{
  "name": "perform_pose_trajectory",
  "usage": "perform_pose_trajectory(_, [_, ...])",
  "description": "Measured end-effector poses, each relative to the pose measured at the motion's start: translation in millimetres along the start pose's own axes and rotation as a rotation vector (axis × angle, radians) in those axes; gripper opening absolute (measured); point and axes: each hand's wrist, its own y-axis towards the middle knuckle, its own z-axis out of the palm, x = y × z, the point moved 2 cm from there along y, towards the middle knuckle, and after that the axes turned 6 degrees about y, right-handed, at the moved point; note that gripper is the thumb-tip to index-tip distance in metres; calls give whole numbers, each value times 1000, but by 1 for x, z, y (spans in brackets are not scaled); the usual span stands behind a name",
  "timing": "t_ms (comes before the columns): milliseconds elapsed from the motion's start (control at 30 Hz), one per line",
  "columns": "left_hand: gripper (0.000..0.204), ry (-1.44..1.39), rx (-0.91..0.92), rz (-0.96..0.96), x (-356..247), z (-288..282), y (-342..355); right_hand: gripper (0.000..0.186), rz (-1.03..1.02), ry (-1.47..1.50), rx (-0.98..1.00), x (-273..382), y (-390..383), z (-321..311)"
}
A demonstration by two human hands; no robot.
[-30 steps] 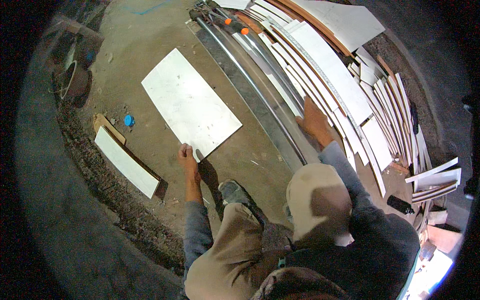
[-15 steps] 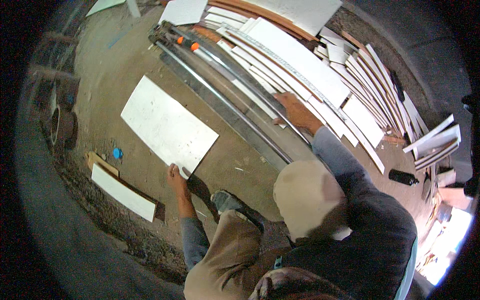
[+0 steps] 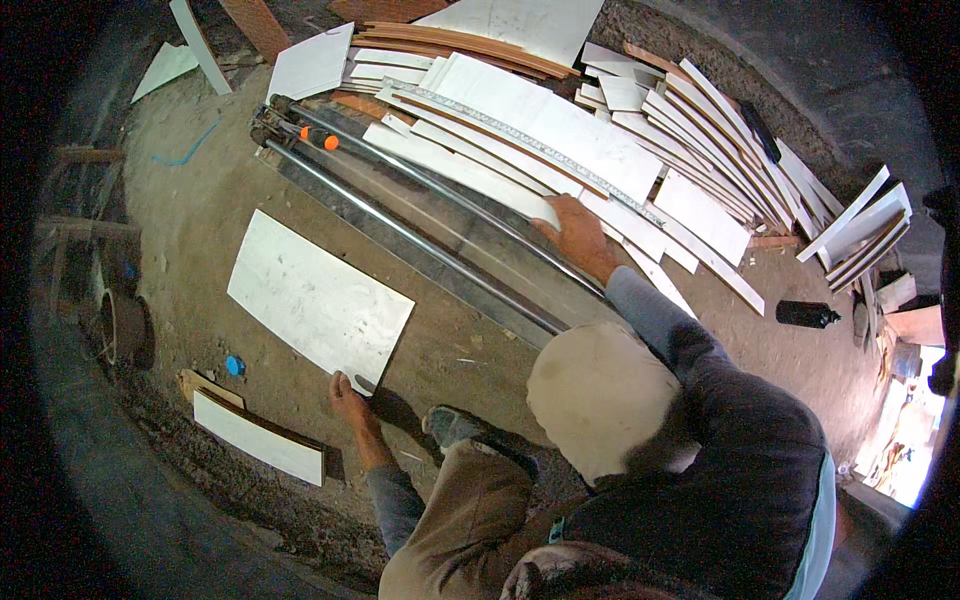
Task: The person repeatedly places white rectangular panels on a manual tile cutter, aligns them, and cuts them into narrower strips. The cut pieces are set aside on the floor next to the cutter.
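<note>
My left hand (image 3: 349, 396) grips the near corner of a broad white tile (image 3: 320, 298), its thumb over the edge. My right hand (image 3: 582, 238) reaches past a tile cutter (image 3: 420, 230) with two long metal rails. Its fingers close on the end of a long, narrow white tile strip (image 3: 470, 178), which lies along the front of a pile of cut tiles (image 3: 570, 115). The fingers' undersides are hidden. Orange knobs (image 3: 331, 143) show at the cutter's far left end. A long ruler (image 3: 520, 128) lies across the pile.
Narrow white tile pieces (image 3: 260, 437) lie at the lower left, near a blue cap (image 3: 235, 365). More strips (image 3: 700, 150) spread at the right, with a black bottle (image 3: 806, 314) nearer. My shoe (image 3: 455, 426) and bent knee (image 3: 600, 395) are close to the cutter. A round pot-like vessel (image 3: 122, 328) stands far left.
My right hand has moved away from the cutter's rails to the tile pile, with the narrow strip. My left hand keeps its hold on the broad tile. The view has shifted.
</note>
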Motion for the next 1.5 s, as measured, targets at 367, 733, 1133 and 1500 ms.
perform_pose_trajectory(367, [41,128,-35,71,10,-7,12,53,-60,-383,-304,-136,33,-121])
perform_pose_trajectory(733, [45,41,-5,-58,-9,-5,1,55,-106,-330,-262,-191,74,-116])
perform_pose_trajectory(1133, [42,158,-146,2,-30,-1,-7,50,-261,-464,-369,-87,73,-104])
perform_pose_trajectory(1500, [51,171,-191,-90,-43,17,-8,64,-475,193,627,212,-31,157])
